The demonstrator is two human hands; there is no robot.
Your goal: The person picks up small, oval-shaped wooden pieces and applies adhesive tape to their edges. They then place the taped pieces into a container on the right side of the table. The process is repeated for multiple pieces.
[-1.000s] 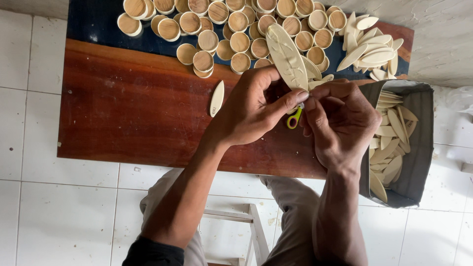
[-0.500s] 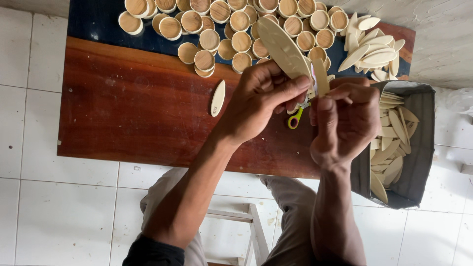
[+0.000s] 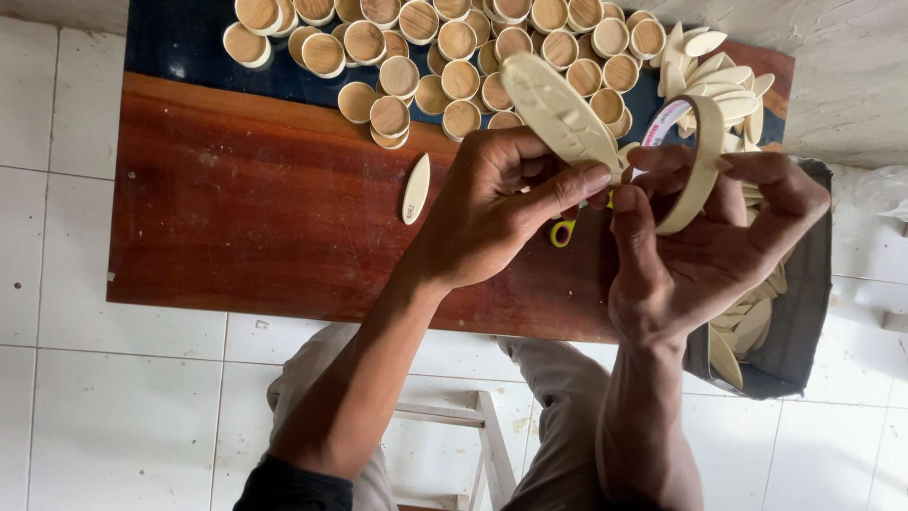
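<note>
Left hand [image 3: 492,213]: grips the leaf [image 3: 558,109], now raised higher.
Right hand [image 3: 705,241]: now holds a tape roll [image 3: 690,161] against it.
Scissors [image 3: 565,230]: mostly hidden.

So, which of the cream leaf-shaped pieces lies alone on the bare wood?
The small leaf-shaped piece left of the left hand. It lies flat by itself on the red-brown board; the others are piled at the far right corner, in the bag, or held.

Round wooden cups [image 3: 445,43] crowd my board's [image 3: 236,218] far edge; one loose leaf piece [image 3: 415,188] lies alone, a grey bag [image 3: 804,312] alongside.
</note>
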